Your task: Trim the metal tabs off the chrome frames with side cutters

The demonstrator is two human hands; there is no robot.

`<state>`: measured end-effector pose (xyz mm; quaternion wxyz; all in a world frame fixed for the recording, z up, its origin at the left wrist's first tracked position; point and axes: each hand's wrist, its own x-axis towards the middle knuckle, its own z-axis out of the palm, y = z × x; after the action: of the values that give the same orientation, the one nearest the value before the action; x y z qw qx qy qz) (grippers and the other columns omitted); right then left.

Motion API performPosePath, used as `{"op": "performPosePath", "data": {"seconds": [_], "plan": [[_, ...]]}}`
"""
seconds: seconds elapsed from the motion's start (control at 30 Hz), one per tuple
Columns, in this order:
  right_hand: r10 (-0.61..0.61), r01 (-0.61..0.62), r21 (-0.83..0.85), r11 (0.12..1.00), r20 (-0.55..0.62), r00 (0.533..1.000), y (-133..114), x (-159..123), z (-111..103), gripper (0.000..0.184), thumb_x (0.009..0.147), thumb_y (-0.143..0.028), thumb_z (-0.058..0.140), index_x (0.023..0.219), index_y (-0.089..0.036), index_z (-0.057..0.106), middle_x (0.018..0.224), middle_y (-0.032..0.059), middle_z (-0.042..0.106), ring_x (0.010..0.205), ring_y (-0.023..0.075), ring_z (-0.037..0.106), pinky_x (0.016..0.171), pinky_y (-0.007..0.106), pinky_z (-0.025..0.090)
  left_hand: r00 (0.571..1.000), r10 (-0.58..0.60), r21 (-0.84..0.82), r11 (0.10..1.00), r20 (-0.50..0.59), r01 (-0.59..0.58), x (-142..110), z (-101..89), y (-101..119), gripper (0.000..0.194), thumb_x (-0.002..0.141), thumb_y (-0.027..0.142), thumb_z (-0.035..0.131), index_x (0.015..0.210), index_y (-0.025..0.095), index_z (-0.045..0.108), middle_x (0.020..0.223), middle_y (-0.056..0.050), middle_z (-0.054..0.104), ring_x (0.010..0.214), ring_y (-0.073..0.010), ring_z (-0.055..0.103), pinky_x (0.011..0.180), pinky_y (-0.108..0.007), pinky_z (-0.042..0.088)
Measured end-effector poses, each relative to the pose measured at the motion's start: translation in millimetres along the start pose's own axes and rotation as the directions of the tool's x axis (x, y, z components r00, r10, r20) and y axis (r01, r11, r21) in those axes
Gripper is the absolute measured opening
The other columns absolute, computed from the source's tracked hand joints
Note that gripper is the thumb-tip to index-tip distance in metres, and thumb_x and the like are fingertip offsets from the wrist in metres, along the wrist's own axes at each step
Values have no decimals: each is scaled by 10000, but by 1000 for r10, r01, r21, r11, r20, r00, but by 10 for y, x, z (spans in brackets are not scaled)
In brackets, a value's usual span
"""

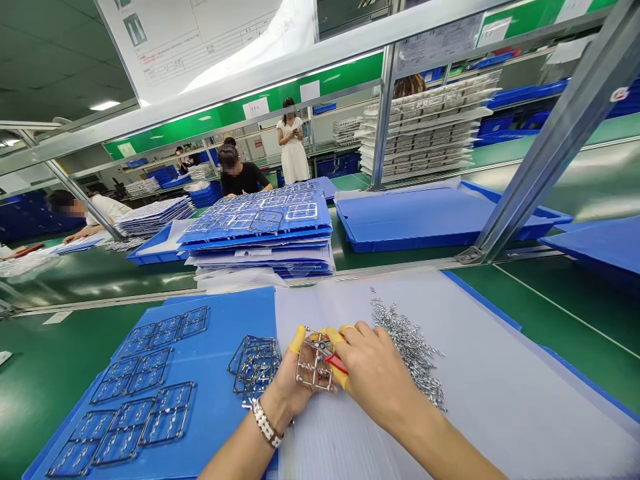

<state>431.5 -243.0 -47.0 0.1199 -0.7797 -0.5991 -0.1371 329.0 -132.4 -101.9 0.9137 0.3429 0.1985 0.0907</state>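
Observation:
In my left hand (286, 389) is a small chrome sprue frame (315, 385) with little parts on its runners, tilted up in front of the palm. Closed around red-handled nippers (336, 363), my right hand (377, 373) brings their metal jaws against the upper part of the frame. Yellow finger cots (297, 340) cover several fingertips. To the right of my hands, a heap of small shiny chrome parts (407, 343) lies on a whitish sheet (490, 373). A jumbled pile of sprue frames (255, 363) is left of my left hand, partly hidden behind it.
More sprue frames (167, 413) lie in rows on a blue sheet (220, 433). Beyond stand stacked sheets bearing frames (257, 240) and a blue tray (410, 237). A metal post (555, 133) rises at right. Several people (295, 150) are in the background.

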Motion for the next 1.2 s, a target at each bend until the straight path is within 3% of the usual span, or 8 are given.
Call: {"op": "performPosePath", "data": {"seconds": [0.23, 0.63, 0.83, 0.97, 1.2], "plan": [[4, -5, -15, 1000, -12, 1000, -15, 9, -3, 185, 787, -243, 621, 965, -204, 591, 820, 33, 633, 799, 204, 529, 666, 336, 268, 1000, 4, 2, 1000, -5, -4, 0, 20, 3, 572, 839, 620, 391, 1082, 148, 603, 854, -101, 677, 572, -158, 601, 538, -274, 447], [7, -7, -66, 998, -10, 1000, -51, -66, -30, 187, 767, -102, 595, 927, -198, 601, 782, 25, 635, 745, 194, 535, 662, 339, 293, 1000, 13, 86, 996, -3, -12, -11, 14, -41, 586, 864, 594, 356, 1087, 116, 610, 865, -130, 673, 626, -179, 617, 563, -289, 470], [54, -54, -18, 998, -2, 999, 92, -183, 4, 245, 744, -217, 657, 983, -209, 606, 808, 13, 640, 780, 193, 530, 674, 334, 282, 999, -29, 40, 999, 39, 27, -33, 19, -16, 645, 854, 613, 349, 1179, 104, 575, 963, -157, 660, 686, -221, 643, 608, -322, 478], [112, -110, -68, 992, 29, 993, 198, -260, 65, 252, 740, -189, 638, 989, -214, 618, 818, 19, 646, 785, 191, 527, 662, 333, 257, 995, -60, -26, 998, 76, 62, -23, -11, 17, 675, 840, 639, 337, 1232, 129, 540, 1060, -150, 638, 712, -263, 653, 630, -366, 483], [107, -100, -60, 993, 116, 988, 121, -228, 74, 165, 806, -273, 592, 955, -206, 617, 842, 48, 646, 823, 211, 533, 672, 349, 265, 994, -59, -19, 998, 90, 61, -16, -23, 17, 677, 861, 607, 322, 1228, 85, 549, 1090, -178, 639, 754, -268, 649, 641, -368, 485]]}}
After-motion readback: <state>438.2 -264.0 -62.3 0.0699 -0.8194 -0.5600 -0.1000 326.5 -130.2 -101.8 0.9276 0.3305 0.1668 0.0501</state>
